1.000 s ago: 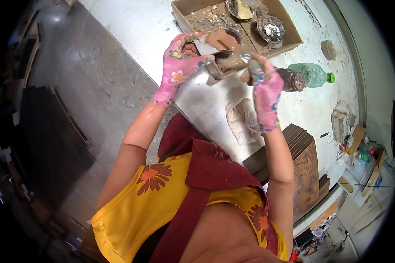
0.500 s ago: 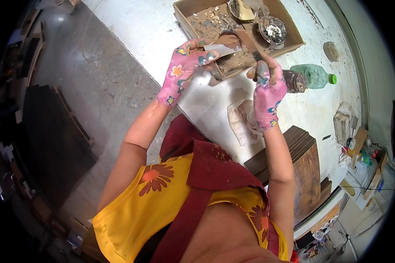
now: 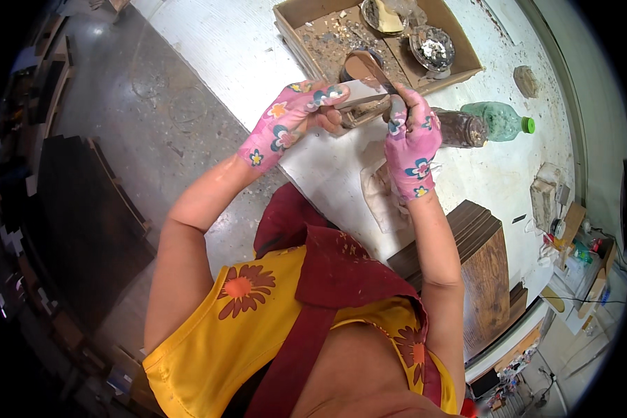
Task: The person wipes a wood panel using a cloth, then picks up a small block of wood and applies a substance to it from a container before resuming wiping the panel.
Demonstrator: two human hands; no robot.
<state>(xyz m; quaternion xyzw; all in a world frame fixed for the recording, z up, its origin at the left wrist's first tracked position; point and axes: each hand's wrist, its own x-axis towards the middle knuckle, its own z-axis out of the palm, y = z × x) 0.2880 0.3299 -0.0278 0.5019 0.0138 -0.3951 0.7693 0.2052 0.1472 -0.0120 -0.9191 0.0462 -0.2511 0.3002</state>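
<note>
Both my hands wear pink flowered gloves and meet over the white table's [image 3: 230, 49] near edge. My right hand [image 3: 411, 143] grips the handle of a putty knife [image 3: 366, 71]; its brown-smeared blade points up and away from me. My left hand [image 3: 292, 122] pinches a second flat, dirty scraper [image 3: 359, 106] that lies crosswise against the knife, between the two hands. What exactly the fingers cover is hidden.
A shallow cardboard box [image 3: 306, 38] behind the hands holds rubble and two metal bowls [image 3: 432, 47]. A brown jar [image 3: 461, 129] and a green plastic bottle [image 3: 500, 120] lie to the right. A stained rag [image 3: 382, 198] hangs at the table edge beside stacked wooden boards [image 3: 484, 261].
Both hands stayed together over the table edge. The putty knife blade has swung up so it now stands above the hands, and the left fingers have shifted along the crosswise scraper.
</note>
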